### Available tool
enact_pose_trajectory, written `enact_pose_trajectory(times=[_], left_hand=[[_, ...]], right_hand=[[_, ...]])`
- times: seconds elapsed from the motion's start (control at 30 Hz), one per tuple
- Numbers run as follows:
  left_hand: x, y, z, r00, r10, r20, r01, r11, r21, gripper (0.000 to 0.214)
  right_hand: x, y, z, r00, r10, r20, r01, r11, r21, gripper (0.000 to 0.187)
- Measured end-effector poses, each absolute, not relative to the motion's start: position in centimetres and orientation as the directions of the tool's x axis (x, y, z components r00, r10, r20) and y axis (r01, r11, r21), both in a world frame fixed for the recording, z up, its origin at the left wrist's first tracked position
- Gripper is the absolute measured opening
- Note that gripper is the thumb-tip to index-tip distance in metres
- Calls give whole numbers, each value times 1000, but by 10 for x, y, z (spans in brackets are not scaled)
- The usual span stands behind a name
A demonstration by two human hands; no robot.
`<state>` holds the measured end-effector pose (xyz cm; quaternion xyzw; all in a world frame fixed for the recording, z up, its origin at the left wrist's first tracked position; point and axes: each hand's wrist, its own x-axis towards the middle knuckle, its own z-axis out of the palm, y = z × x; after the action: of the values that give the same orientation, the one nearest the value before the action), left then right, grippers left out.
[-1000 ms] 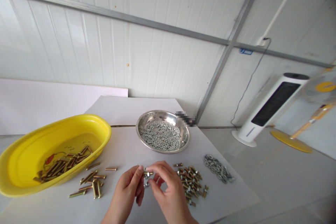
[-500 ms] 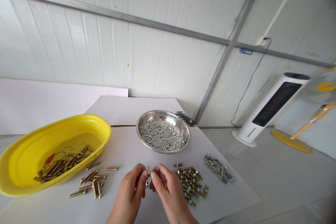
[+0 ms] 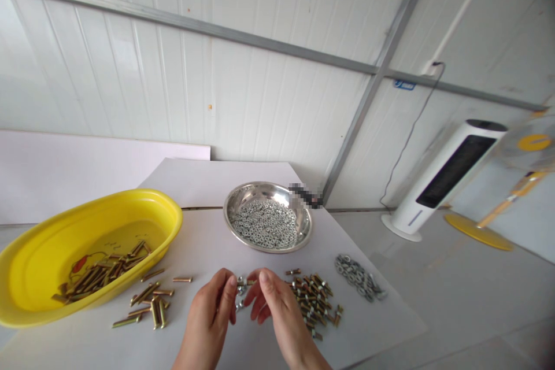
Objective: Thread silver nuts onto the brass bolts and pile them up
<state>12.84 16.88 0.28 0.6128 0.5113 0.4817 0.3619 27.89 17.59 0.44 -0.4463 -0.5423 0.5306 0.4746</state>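
Note:
My left hand [image 3: 210,307] pinches a bolt [image 3: 250,282] between thumb and fingers, and the bolt points right with a silver nut [image 3: 241,281] around it. Beside its far end, my right hand [image 3: 280,313] has its thumb raised and its fingers apart; whether a fingertip touches the bolt I cannot tell. Below the bolt, between the hands, shows another shiny nut [image 3: 240,304], partly hidden by the left fingers. To the right of my right hand lies a pile of brass-coloured bolts [image 3: 314,300], several with silver nuts on them.
A steel bowl [image 3: 229,225] of small nuts stands behind my hands. At left is a yellow tub [image 3: 26,277] with long bolts; more loose bolts [image 3: 150,298] lie beside it. Grey washers or rings [image 3: 358,277] are heaped near the right table edge. A white tower fan [image 3: 451,185] stands beyond.
My right fingers have opened and drawn off the bolt, leaving more of it visible. The left hand has shifted slightly left and keeps its pinch.

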Motion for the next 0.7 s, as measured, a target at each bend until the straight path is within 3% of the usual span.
enact_pose_trajectory(times=[0.13,0.27,0.4,0.57,0.7], left_hand=[[127,174,-3,-4,994,112,137,-111,984,41],[129,175,-7,13,999,52,56,-53,997,43],[131,174,-5,54,997,55,87,-60,994,41],[129,168,2,99,956,277,286,-294,912,19],[127,165,0,120,913,389,397,-404,824,8]], right_hand=[[280,177,7,-106,975,195,145,209,-967,29],[277,176,11,-100,939,330,299,345,-890,37],[277,175,14,-132,915,380,361,402,-842,26],[279,177,9,-75,953,295,275,304,-912,14],[279,179,4,-92,980,175,105,184,-977,23]])
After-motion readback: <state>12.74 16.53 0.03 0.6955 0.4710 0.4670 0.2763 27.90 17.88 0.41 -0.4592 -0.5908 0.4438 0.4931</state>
